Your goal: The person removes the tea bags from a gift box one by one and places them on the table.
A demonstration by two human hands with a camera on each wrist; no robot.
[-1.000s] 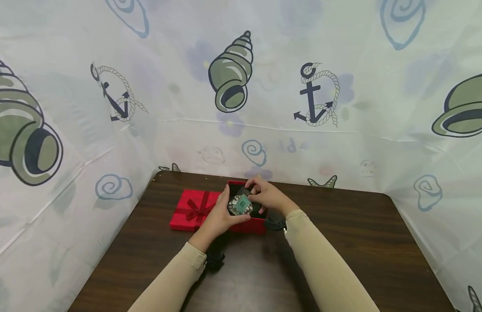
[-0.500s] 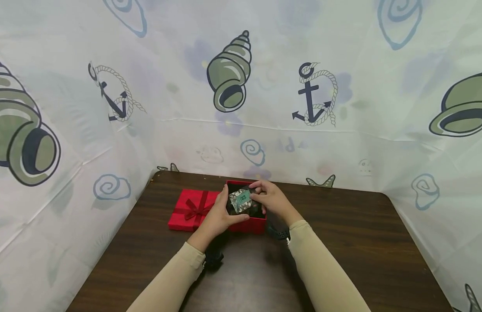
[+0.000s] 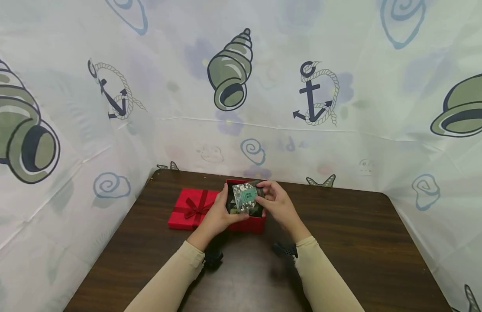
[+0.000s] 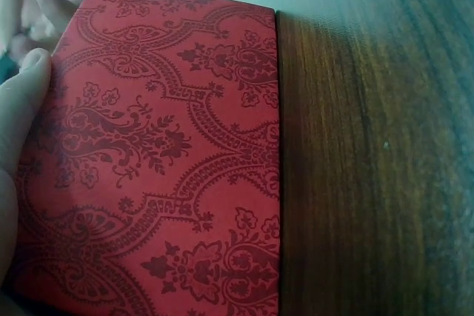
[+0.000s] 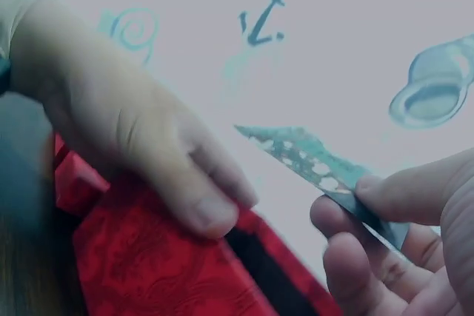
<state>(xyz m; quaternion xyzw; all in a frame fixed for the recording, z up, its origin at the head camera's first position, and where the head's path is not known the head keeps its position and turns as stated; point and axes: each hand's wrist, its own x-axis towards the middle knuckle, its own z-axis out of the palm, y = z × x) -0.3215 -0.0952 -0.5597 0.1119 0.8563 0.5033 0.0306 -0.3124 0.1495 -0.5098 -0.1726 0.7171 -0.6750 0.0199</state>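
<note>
My right hand (image 3: 277, 203) pinches a small flat packet (image 3: 242, 193) between thumb and fingers. The packet has a white floral print and a green label. It hovers over the mouth of a red gift box (image 3: 252, 224), with its edge tilted toward the camera in the right wrist view. My left hand (image 3: 217, 216) holds the near left corner of the box, its thumb (image 4: 33, 72) along the near rim. The box wall has a dark red damask pattern. Dark contents (image 3: 256, 211) show inside, partly hidden by the packet.
Left of the box lies its red lid (image 3: 182, 212), with a dark red ribbon and bow. All sit on a dark wood table (image 3: 342, 234). A sheet printed with shells and anchors (image 3: 279, 147) hangs close behind and at the sides.
The packet has risen and shifted right in my right hand, turning so more of its face shows. That hand has moved slightly right and toward me. My left hand stays on the box.
</note>
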